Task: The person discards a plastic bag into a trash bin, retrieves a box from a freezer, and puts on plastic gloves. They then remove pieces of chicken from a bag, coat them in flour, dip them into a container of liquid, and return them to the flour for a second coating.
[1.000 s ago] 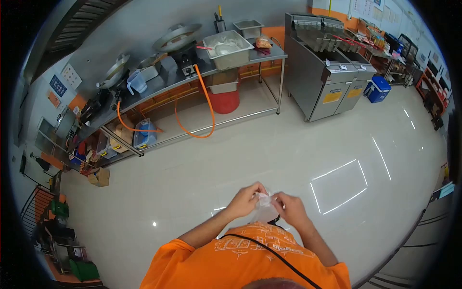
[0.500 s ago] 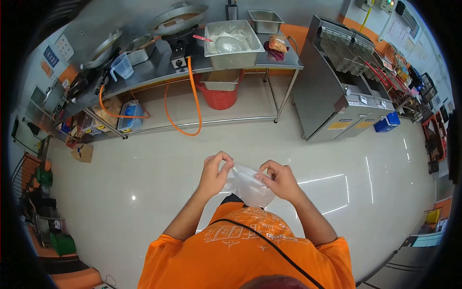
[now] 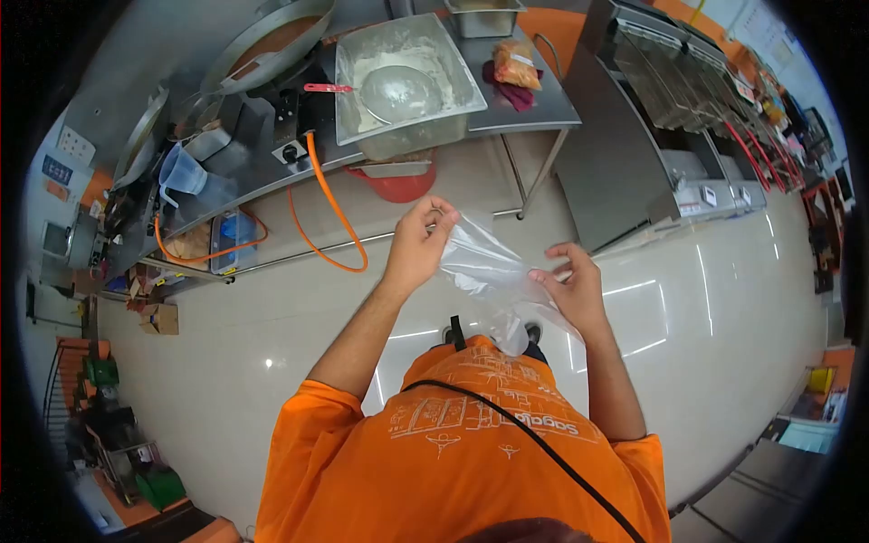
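Observation:
A clear plastic bag (image 3: 493, 271) is stretched between my two hands in front of my body. My left hand (image 3: 424, 237) pinches its upper left edge between thumb and fingers. On the other side, my right hand (image 3: 572, 288) grips the bag's right edge with the thumb against the fingers. The lower part of the bag hangs loose and crumpled above my shoes.
Ahead stands a steel table with a deep tub (image 3: 412, 127) of white powder holding a strainer, a wok (image 3: 276, 45), a measuring jug (image 3: 184, 170) and a packed food bag (image 3: 518, 65). A fryer (image 3: 634, 136) stands right. An orange hose (image 3: 337, 208) hangs down.
Both hands have moved up and forward and farther apart, spreading the bag wider. The table and fryer appear nearer.

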`<state>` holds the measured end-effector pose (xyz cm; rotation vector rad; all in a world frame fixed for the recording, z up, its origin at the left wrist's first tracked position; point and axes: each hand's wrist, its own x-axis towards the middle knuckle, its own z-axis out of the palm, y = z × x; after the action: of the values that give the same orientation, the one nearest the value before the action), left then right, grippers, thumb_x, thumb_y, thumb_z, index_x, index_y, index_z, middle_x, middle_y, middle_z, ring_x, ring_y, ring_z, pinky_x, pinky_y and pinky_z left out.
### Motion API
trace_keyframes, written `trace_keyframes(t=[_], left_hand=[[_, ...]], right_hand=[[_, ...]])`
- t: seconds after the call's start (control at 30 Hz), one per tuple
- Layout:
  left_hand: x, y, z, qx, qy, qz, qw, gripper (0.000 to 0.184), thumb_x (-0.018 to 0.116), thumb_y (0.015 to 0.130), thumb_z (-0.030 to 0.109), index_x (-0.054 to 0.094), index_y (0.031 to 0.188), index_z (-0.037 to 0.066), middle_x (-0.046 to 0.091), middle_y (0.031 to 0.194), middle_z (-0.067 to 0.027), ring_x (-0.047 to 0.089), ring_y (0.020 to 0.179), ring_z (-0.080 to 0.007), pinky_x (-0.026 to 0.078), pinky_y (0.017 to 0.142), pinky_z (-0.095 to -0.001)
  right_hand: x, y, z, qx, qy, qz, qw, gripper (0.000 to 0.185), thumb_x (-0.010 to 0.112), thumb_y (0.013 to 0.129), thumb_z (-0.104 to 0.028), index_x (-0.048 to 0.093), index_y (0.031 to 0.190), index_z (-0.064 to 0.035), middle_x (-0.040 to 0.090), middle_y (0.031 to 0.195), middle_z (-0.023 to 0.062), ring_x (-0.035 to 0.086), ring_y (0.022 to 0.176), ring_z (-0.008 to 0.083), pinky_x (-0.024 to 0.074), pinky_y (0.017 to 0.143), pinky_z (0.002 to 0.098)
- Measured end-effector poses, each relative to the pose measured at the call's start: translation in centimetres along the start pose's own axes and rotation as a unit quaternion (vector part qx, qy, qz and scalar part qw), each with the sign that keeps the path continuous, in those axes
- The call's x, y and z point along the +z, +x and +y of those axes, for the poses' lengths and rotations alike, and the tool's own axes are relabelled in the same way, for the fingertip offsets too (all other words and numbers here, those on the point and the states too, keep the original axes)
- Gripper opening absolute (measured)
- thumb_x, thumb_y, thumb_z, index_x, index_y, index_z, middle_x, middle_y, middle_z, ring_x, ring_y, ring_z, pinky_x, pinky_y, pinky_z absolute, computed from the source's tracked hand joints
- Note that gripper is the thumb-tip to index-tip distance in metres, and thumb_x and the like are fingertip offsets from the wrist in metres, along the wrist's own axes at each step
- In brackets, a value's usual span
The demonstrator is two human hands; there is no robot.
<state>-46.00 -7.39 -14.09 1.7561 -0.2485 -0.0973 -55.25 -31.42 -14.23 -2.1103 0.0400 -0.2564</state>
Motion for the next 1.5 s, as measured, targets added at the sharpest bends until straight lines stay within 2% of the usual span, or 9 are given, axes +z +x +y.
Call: trace_keyframes(t=[0.13, 0.3, 0.43, 0.6, 0.9, 1.0, 1.1, 1.37, 1.5], left_hand=[[1.4, 2.0, 0.5, 0.042, 0.059, -0.050, 0.996, 0.009, 0.060, 0.088, 0.011, 0.057, 0.092, 0.003, 0.053, 0.069, 0.0019, 0.043, 0.058, -0.0042, 0.035, 0.050, -0.0209], [2.6, 2.3, 3.4, 0.016, 0.139, -0.021, 0.990, 0.017, 0.068, 0.079, 0.009, 0.060, 0.093, 0.003, 0.054, 0.069, 0.0010, 0.043, 0.054, -0.0038, 0.036, 0.049, -0.0220], [3.2, 1.8, 1.0, -0.066, 0.119, 0.029, 0.990, 0.015, 0.070, 0.077, 0.008, 0.064, 0.091, 0.004, 0.060, 0.071, -0.0005, 0.047, 0.057, -0.0060, 0.039, 0.053, -0.0232], [6.9, 0.8, 0.1, -0.032, 0.184, 0.069, 0.980, 0.010, 0.067, 0.079, 0.010, 0.068, 0.088, 0.007, 0.067, 0.078, -0.0083, 0.061, 0.068, -0.0238, 0.047, 0.063, -0.0324], [10.9, -2.5, 1.6, -0.063, 0.291, 0.198, 0.934, 0.005, 0.064, 0.080, 0.010, 0.065, 0.085, 0.009, 0.064, 0.082, -0.0064, 0.057, 0.082, -0.0283, 0.046, 0.072, -0.0380], [12.4, -3.6, 1.1, -0.032, 0.293, 0.226, 0.929, 0.008, 0.061, 0.080, 0.008, 0.065, 0.087, 0.011, 0.063, 0.082, -0.0044, 0.057, 0.084, -0.0252, 0.044, 0.076, -0.0374], [13.7, -4.4, 1.5, -0.019, 0.356, 0.211, 0.910, 0.012, 0.059, 0.079, 0.007, 0.064, 0.089, 0.013, 0.063, 0.082, -0.0025, 0.057, 0.087, -0.0218, 0.040, 0.081, -0.0371], [15.8, -4.4, 2.8, 0.093, 0.392, 0.384, 0.831, 0.019, 0.063, 0.081, 0.016, 0.059, 0.098, 0.011, 0.060, 0.081, -0.0044, 0.057, 0.088, -0.0204, 0.038, 0.082, -0.0369], [17.3, -4.1, 2.6, 0.037, 0.226, 0.286, 0.930, 0.021, 0.064, 0.084, 0.022, 0.057, 0.095, 0.006, 0.058, 0.079, -0.0081, 0.059, 0.076, -0.0244, 0.045, 0.068, -0.0341]], right_hand=[[1.6, 6.1, -2.5, -0.140, -0.001, 0.060, 0.988, 0.044, 0.079, 0.070, -0.019, 0.059, 0.105, -0.0026, 0.063, 0.097, 0.0094, 0.061, 0.079, 0.0213, 0.0490, 0.069, 0.0302], [1.9, 12.4, -0.4, -0.103, 0.089, -0.256, 0.957, 0.023, 0.075, 0.072, -0.011, 0.067, 0.093, -0.0043, 0.064, 0.081, 0.0064, 0.054, 0.063, 0.0161, 0.0440, 0.059, 0.0282], [0.7, 15.4, 1.9, -0.129, 0.127, -0.290, 0.940, 0.010, 0.074, 0.073, -0.008, 0.068, 0.078, -0.0017, 0.060, 0.069, 0.0061, 0.049, 0.057, 0.0136, 0.0395, 0.054, 0.0262], [0.2, 16.2, 3.6, -0.249, 0.076, -0.365, 0.894, 0.033, 0.075, 0.067, -0.012, 0.064, 0.097, -0.0051, 0.060, 0.108, 0.0118, 0.054, 0.103, 0.0302, 0.0436, 0.084, 0.0378], [1.1, 15.7, 4.6, -0.473, 0.026, -0.383, 0.793, 0.020, 0.073, 0.070, -0.010, 0.067, 0.087, -0.0040, 0.060, 0.108, 0.0118, 0.056, 0.098, 0.0279, 0.0444, 0.081, 0.0378], [0.9, 15.0, 5.3, -0.232, 0.029, -0.582, 0.779, 0.015, 0.071, 0.077, -0.007, 0.065, 0.087, 0.0002, 0.063, 0.076, 0.0097, 0.057, 0.060, 0.0149, 0.0456, 0.058, 0.0260], [1.5, 13.2, 7.2, -0.134, 0.200, -0.592, 0.769, 0.015, 0.070, 0.078, -0.006, 0.064, 0.090, 0.0016, 0.064, 0.072, 0.0073, 0.056, 0.063, 0.0088, 0.0458, 0.060, 0.0244], [-0.1, 12.5, 8.3, -0.023, 0.279, -0.520, 0.807, 0.011, 0.069, 0.079, 0.001, 0.059, 0.076, 0.0024, 0.062, 0.073, 0.0036, 0.054, 0.067, 0.0067, 0.0440, 0.061, 0.0225], [-0.9, 12.6, 9.2, -0.087, 0.222, -0.431, 0.870, 0.028, 0.073, 0.076, -0.002, 0.046, 0.068, -0.0038, 0.048, 0.065, -0.0038, 0.043, 0.062, 0.0041, 0.0367, 0.055, 0.0209]])
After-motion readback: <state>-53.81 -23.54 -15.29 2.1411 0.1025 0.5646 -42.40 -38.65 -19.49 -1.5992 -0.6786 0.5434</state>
